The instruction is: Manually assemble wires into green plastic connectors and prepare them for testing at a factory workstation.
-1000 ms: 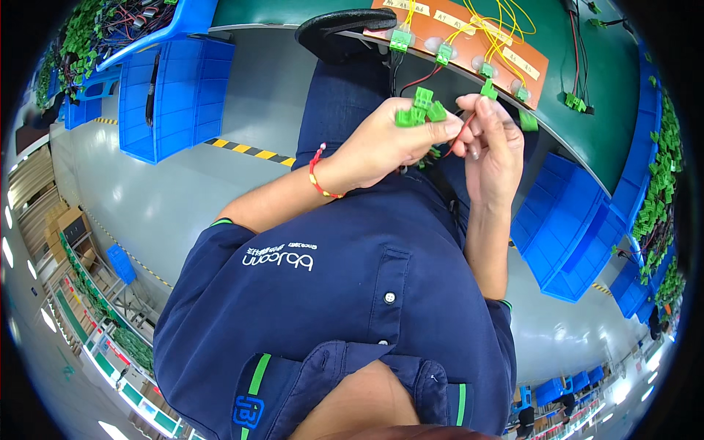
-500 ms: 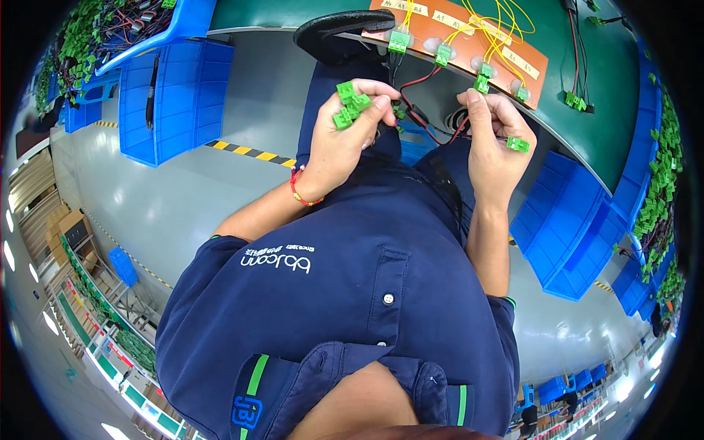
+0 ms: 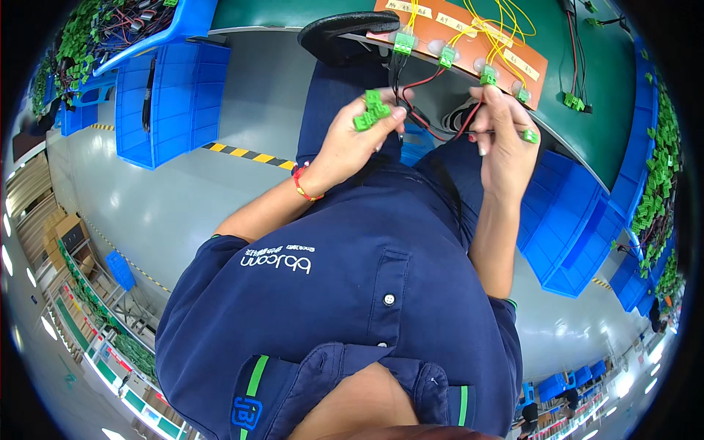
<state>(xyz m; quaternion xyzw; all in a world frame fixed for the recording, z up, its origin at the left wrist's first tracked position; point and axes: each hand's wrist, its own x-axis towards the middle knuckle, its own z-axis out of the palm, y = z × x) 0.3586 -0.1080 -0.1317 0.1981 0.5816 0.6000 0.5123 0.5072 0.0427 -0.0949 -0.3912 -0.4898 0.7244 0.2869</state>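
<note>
A cluster of green terminal connectors [image 3: 372,111] is pinched between the thumb and fingers of my left hand [image 3: 350,141]. Red and black wires [image 3: 416,116] hang between my two hands. My right hand [image 3: 507,143] is closed, with a dark wire running through its fingers to a green connector [image 3: 529,136] at its outer side. The right thumb and forefinger tips meet at the lower end of a green socket [image 3: 488,75] on the orange board's edge. Whether they grip this socket or only touch it, I cannot tell.
Yellow wires [image 3: 506,37] loop over the orange board [image 3: 462,18] on the green table [image 3: 605,81]. Other green sockets [image 3: 447,56] line its edge. Blue bins [image 3: 172,103] stand left and right, some heaped with green connectors [image 3: 664,169]. A black round stool-like pad [image 3: 323,40] juts out beside the board.
Both hands have shifted a little to the right, and the left has also dropped slightly. The right hand has turned, so its connector shows more end-on and its fingers are more curled.
</note>
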